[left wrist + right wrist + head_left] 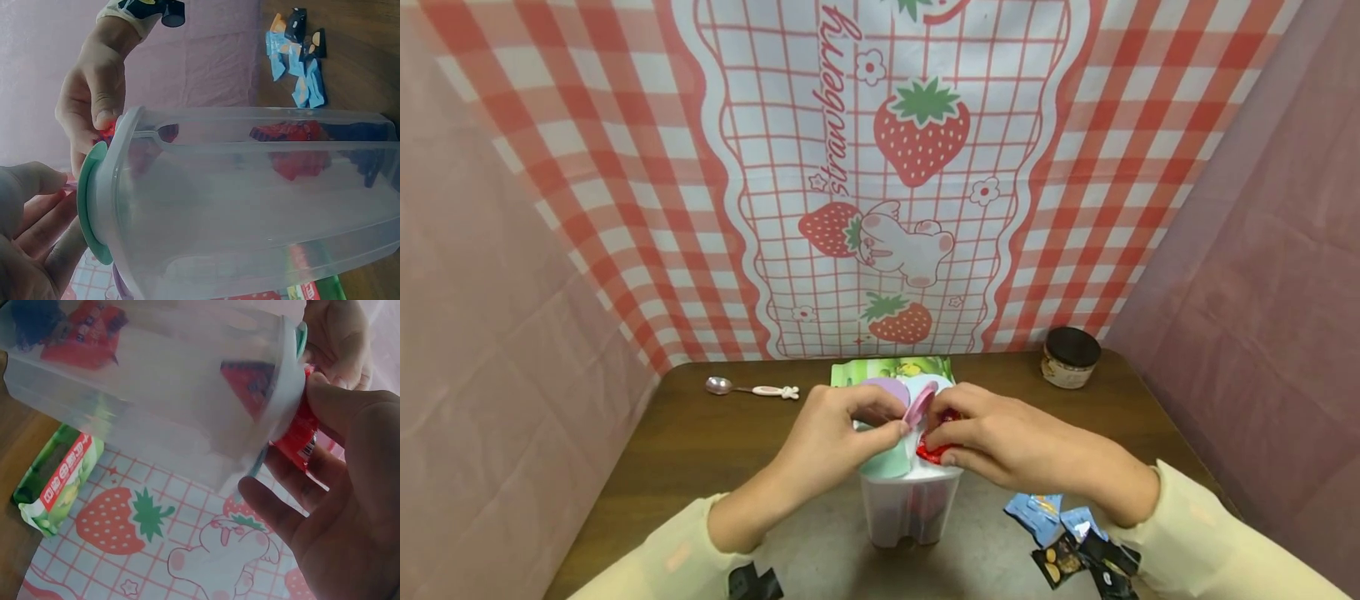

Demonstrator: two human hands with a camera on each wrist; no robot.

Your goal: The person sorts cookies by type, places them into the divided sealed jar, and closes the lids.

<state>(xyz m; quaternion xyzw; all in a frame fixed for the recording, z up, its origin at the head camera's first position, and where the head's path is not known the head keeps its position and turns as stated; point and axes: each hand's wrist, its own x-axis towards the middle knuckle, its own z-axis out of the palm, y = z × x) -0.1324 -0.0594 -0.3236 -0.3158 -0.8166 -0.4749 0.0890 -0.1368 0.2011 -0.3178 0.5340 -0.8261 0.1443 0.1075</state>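
A clear plastic container (910, 510) with a white lid stands on the table. Its lid bears colored flaps: a mint green flap (886, 461), a purple flap (887, 386) and a raised pink flap (920, 405). Between thumb and fingers, my left hand (831, 433) pinches the pink flap. My right hand (1007, 435) grips a red packet (300, 437) at the opening; part of that packet shows inside, through the wall. Farther down in the container lie another red packet (294, 147) and a dark blue packet (362, 144).
Behind the container lies a green package (850, 371). A spoon (767, 391) is at the back left, a black-lidded jar (1070, 358) at the back right. Blue packets (1037, 518) and black packets (1060, 562) lie near my right forearm, a black item (752, 582) by my left sleeve.
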